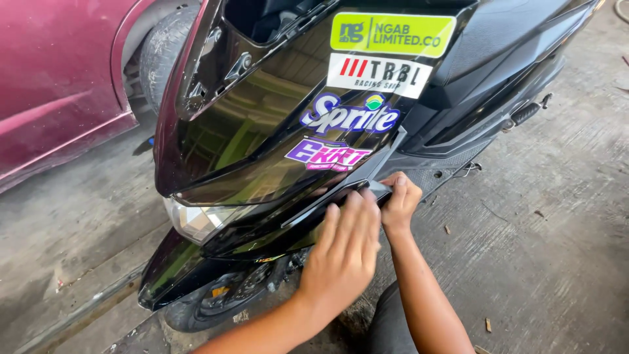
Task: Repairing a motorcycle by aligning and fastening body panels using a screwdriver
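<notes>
A glossy black scooter front cover [262, 131] with several coloured stickers fills the middle of the head view. Below it sit the headlight [196, 219] and a black side trim strip [295, 219]. My left hand [344, 252] lies flat against that strip with fingers stretched out, holding nothing. My right hand [400, 200] is curled around the rear end of the strip, where it meets the cover's lower corner. The front wheel [216, 305] shows under the black fender [170, 272].
A maroon car [59, 85] with its tyre [164, 52] stands close on the left. The scooter's body and footrest [527, 113] run to the upper right. Grey concrete floor [557, 229] with small debris lies to the right.
</notes>
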